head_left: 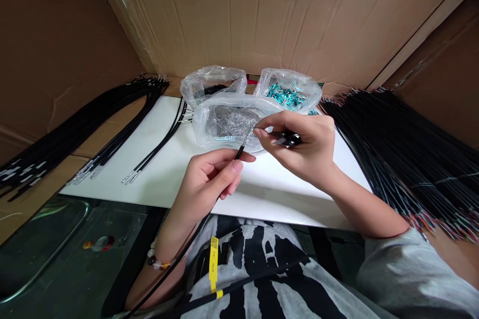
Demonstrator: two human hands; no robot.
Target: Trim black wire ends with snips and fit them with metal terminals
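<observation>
My left hand [211, 179] pinches a black cable [194, 237] just below its end, which points up and away. A silvery, shiny piece [246, 137] covers or extends from that cable end. My right hand [303, 144] has its thumb and forefinger closed at the tip of this piece, and a dark metallic tool [287, 138] lies within its curled fingers. Behind both hands sits a clear plastic bag [202, 132] full of fine silvery parts. A yellow tag [213, 264] hangs on a black cable across my lap.
Behind are a bag with teal pieces [286, 94] and another bag with dark parts [213, 79]. Black cable bundles lie at left [86, 117] and right [411, 144]. Several cables [159, 147] rest on the white board [157, 184]. Cardboard walls [243, 15] surround the table.
</observation>
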